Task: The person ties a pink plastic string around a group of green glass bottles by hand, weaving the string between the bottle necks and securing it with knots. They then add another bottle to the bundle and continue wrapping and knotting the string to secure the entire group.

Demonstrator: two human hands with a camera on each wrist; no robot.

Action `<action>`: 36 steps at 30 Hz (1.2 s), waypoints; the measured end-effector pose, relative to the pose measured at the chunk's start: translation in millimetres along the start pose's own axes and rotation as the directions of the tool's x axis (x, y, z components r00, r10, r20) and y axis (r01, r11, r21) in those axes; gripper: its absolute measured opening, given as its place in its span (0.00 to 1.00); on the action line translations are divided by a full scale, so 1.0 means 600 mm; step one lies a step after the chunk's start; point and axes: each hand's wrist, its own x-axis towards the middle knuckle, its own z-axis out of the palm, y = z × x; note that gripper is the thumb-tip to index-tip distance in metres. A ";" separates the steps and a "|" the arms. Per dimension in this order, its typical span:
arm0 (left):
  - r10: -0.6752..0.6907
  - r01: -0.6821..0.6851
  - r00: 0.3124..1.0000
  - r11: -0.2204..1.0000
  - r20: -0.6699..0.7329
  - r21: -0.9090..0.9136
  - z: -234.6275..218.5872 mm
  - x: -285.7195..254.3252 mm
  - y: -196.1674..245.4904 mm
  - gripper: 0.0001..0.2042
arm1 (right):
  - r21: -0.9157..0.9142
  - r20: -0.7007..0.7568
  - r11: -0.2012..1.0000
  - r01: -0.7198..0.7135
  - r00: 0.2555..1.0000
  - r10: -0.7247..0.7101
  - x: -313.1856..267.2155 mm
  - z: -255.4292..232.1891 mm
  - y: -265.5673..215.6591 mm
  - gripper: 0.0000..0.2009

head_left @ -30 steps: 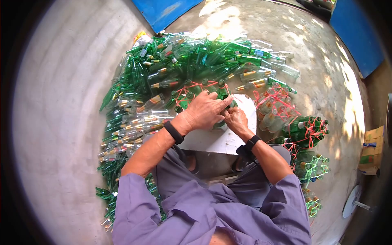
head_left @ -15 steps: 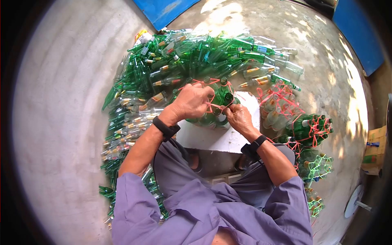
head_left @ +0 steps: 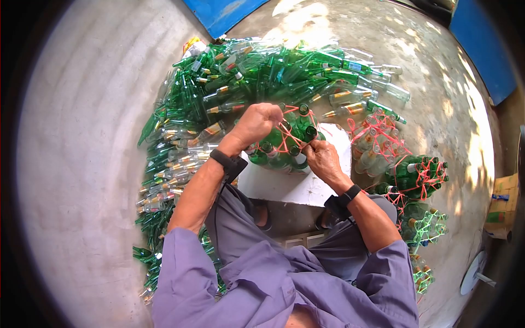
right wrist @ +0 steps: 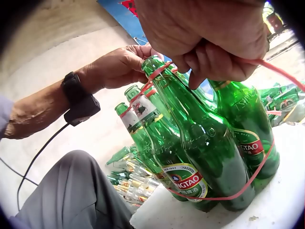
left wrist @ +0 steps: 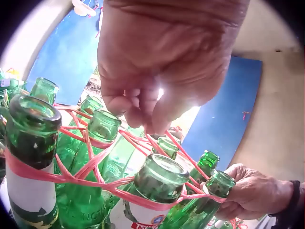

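Observation:
A bundle of green glass beer bottles [right wrist: 209,143] stands upright on a white board [head_left: 279,188]. Pink plastic twine [left wrist: 119,190] loops round their necks and crosses between them; another strand runs round their lower bodies. Above the far-left part of the bundle, my left hand [head_left: 257,126] pinches strands of this twine between thumb and fingers, as the left wrist view shows. My right hand [head_left: 326,162] is at the right-hand bottle necks, fingers curled round the twine, whose tail [right wrist: 274,69] trails away to the right. The left hand hides some bottle tops in the head view.
Loose green and clear bottles [head_left: 188,101] lie piled beyond the board and along its left. To the right stand tied bundles: clear bottles [head_left: 373,142], green bottles in pink twine [head_left: 416,174] and others in green twine [head_left: 424,225]. Blue panels [head_left: 481,49] stand at the back.
My left hand has moved left, away from the right hand, drawing twine across the bottle tops and uncovering several necks. The right hand stays by the right-hand necks.

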 end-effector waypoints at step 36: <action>0.104 -0.049 0.983 0.942 -0.149 0.332 0.054 -0.066 0.070 0.21 | -0.047 0.178 0.999 0.004 0.984 0.004 -0.018 -0.035 0.039 0.15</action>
